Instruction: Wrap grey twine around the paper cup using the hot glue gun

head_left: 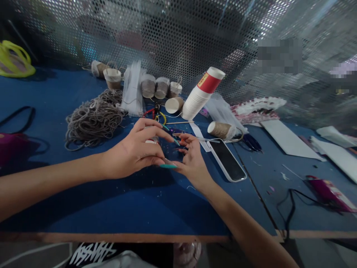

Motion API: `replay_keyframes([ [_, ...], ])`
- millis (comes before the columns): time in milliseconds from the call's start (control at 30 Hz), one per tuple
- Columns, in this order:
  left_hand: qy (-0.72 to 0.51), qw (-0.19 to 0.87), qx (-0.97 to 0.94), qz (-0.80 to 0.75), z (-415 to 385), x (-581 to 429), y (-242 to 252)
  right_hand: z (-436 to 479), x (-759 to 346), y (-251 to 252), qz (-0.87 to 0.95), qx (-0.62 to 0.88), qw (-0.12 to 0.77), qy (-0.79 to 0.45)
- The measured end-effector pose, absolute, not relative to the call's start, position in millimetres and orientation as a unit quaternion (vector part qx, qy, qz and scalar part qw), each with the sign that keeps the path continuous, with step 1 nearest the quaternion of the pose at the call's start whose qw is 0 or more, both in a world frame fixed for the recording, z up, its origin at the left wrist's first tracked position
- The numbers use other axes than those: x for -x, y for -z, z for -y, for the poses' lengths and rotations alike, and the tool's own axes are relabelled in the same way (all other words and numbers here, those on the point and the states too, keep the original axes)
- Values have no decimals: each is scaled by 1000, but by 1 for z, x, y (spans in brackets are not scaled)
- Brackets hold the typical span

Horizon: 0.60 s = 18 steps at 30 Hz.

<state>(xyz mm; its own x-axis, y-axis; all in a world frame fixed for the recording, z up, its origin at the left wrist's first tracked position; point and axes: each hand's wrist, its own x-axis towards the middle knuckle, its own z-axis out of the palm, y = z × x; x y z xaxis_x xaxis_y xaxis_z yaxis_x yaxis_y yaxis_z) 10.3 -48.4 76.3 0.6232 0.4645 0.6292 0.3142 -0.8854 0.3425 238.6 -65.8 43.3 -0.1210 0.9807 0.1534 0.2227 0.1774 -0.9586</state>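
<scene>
My left hand (142,149), with long teal nails, curls over a small white and red piece (152,141) that shows between its fingers and is mostly hidden. Its thumb reaches across to the thumb of my right hand (193,158). The fingers of my right hand are bent together around a small orange-red bit (182,142); what it belongs to I cannot make out. A thin pale strip (209,140) juts out to the right behind those fingers. Just beyond my hands lie pliers or scissors with red and yellow handles (161,118) and a thin wooden stick (178,123).
A heap of grey cord (95,119) lies left. A tilted stack of paper cups (196,100) leans behind my hands, near several cord-wrapped cups (148,86). A phone (227,160) and a wrapped cup (220,130) are right. A perforated metal screen (167,41) borders the blue table (134,212).
</scene>
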Motion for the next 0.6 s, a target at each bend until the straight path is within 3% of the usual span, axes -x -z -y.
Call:
replay_keyframes([
  [333, -363, 212, -883, -210, 54, -5, -100, 64, -238, -49, 628, 432, 481, -434],
  [500, -486, 400, -728, -273, 37, 10, -114, 49, -250, -45, 594, 447, 531, -407],
  [600, -560, 394, -657, -315, 28, 15, -120, 46, -253, -41, 593, 459, 526, -401],
])
